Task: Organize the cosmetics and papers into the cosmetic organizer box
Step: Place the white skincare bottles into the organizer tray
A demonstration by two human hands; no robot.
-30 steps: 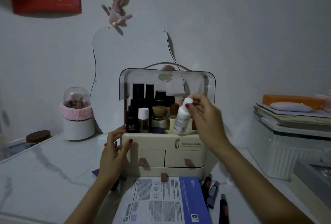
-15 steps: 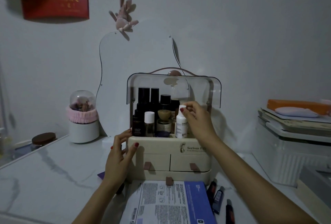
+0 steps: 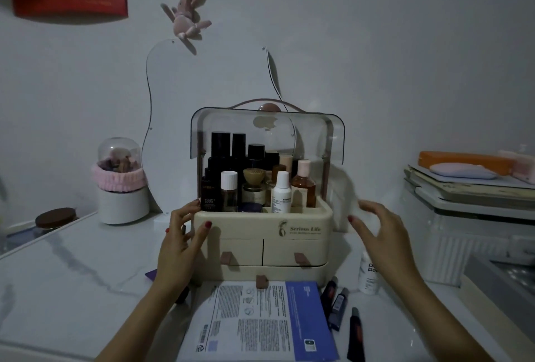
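The cream cosmetic organizer box (image 3: 301,218) stands at the table's middle with its clear lid (image 3: 333,135) raised. Several bottles fill its top tray, among them a small white bottle (image 3: 281,193) upright near the front. My left hand (image 3: 182,241) rests on the box's left front corner, thumb on the front face. My right hand (image 3: 379,229) hovers empty, fingers spread, just right of the box. A white and blue paper sheet (image 3: 260,321) lies in front of the drawers. Dark tubes (image 3: 337,303) and another white bottle (image 3: 368,276) lie at the right.
A brush holder with a pink band (image 3: 121,185) stands at the back left beside a wavy mirror (image 3: 208,95). A brown-lidded jar (image 3: 55,217) sits far left. A white ribbed bin (image 3: 463,234) stacked with books and an orange case fills the right side.
My right hand has set the small white bottle upright in the top tray, let go of it and drawn back to the right of the box. My left hand stayed on the box.
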